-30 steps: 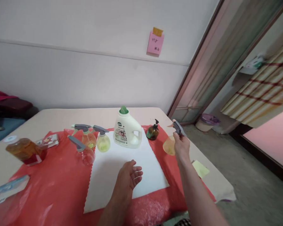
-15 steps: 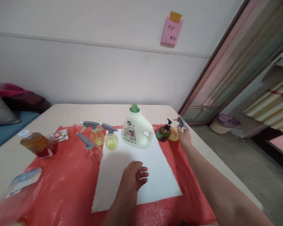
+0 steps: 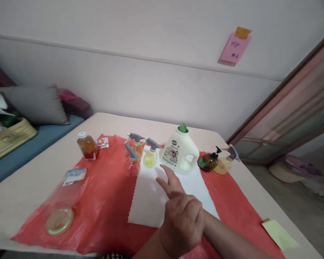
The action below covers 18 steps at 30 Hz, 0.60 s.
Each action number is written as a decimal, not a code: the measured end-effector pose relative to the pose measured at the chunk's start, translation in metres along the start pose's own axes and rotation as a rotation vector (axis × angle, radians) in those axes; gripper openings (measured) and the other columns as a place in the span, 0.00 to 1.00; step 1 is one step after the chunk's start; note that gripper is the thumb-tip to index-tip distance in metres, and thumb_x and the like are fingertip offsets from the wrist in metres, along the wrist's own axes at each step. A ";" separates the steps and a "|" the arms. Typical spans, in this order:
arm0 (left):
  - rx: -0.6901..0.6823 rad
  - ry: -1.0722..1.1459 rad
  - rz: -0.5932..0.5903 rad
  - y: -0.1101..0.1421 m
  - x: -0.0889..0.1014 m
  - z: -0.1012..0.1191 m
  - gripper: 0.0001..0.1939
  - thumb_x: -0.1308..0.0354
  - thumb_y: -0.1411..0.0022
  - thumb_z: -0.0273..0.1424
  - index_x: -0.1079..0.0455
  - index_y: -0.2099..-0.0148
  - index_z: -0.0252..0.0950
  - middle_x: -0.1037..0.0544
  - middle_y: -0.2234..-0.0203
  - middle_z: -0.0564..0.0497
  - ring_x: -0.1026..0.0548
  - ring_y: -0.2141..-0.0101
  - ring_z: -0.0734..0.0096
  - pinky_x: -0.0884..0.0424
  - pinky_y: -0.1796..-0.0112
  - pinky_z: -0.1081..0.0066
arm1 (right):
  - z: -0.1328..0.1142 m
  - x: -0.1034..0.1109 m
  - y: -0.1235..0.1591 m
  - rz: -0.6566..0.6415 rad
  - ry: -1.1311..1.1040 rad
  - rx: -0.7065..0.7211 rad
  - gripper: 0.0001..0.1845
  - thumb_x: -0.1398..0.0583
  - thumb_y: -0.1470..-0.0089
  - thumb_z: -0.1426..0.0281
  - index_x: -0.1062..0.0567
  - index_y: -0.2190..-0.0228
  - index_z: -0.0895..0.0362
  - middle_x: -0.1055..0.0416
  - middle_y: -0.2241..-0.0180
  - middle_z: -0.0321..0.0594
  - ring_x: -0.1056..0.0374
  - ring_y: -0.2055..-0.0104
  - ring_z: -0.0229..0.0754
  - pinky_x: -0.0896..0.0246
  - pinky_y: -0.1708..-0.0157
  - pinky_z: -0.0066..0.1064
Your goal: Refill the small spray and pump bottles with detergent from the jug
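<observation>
My right hand (image 3: 182, 216) is raised close in front of me over the near edge of a white paper sheet (image 3: 148, 198). Its back faces me, with the forefinger and thumb stretched toward a white detergent jug (image 3: 179, 153) and the other fingers curled. It holds nothing. A forearm at the bottom middle seems to be my left; that hand is hidden behind the right one. A yellow spray bottle (image 3: 226, 163) stands alone at the far right beside a dark pump bottle (image 3: 208, 162).
A red plastic sheet (image 3: 102, 201) covers the table. On it stand three small spray bottles (image 3: 150, 156), an amber bottle (image 3: 86, 145), a card (image 3: 75, 175) and a clear round lid (image 3: 59, 220). A yellow note (image 3: 279, 233) lies near the right edge. A cushion (image 3: 35, 104) and basket (image 3: 8, 135) sit left.
My right hand has let go of the yellow spray bottle, left beside the pump bottle, and has drawn back toward me. My head has turned left. The left hand is no longer visible on the paper.
</observation>
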<state>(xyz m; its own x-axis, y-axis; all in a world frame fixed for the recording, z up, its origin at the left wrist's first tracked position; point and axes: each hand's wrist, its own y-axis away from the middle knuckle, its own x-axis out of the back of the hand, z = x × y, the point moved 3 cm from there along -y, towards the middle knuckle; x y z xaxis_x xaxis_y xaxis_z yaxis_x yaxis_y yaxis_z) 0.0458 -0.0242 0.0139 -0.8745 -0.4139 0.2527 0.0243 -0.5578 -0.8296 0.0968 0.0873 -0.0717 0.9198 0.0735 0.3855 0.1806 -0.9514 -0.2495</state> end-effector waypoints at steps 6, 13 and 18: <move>0.054 -0.065 0.071 -0.009 0.026 -0.014 0.08 0.50 0.38 0.20 0.32 0.60 0.34 0.22 0.71 0.47 0.23 0.70 0.67 0.28 0.68 0.69 | -0.019 -0.059 -0.086 0.175 -0.097 -0.124 0.36 0.39 0.51 0.52 0.30 0.46 0.61 0.30 0.44 0.55 0.36 0.41 0.58 0.45 0.41 0.52; 0.154 -0.102 0.050 -0.005 0.035 -0.023 0.09 0.49 0.37 0.21 0.33 0.57 0.36 0.22 0.67 0.48 0.22 0.66 0.67 0.26 0.64 0.69 | -0.036 -0.030 -0.063 0.215 -0.264 -0.036 0.28 0.36 0.53 0.54 0.26 0.54 0.57 0.23 0.53 0.47 0.30 0.49 0.49 0.39 0.45 0.44; 0.351 -0.450 0.024 0.000 0.018 -0.033 0.39 0.28 0.53 0.30 0.41 0.41 0.31 0.29 0.47 0.31 0.29 0.47 0.42 0.29 0.49 0.45 | -0.046 0.038 -0.003 0.370 -0.513 -0.199 0.21 0.31 0.54 0.57 0.24 0.62 0.56 0.20 0.60 0.41 0.25 0.56 0.47 0.32 0.52 0.42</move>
<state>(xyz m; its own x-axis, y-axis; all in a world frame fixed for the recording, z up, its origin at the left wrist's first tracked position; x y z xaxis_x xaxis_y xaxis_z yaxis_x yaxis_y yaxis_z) 0.0140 -0.0079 0.0018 -0.5808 -0.6525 0.4867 0.2689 -0.7181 -0.6419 0.1152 0.0788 -0.0155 0.9671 -0.1820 -0.1779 -0.2013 -0.9748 -0.0966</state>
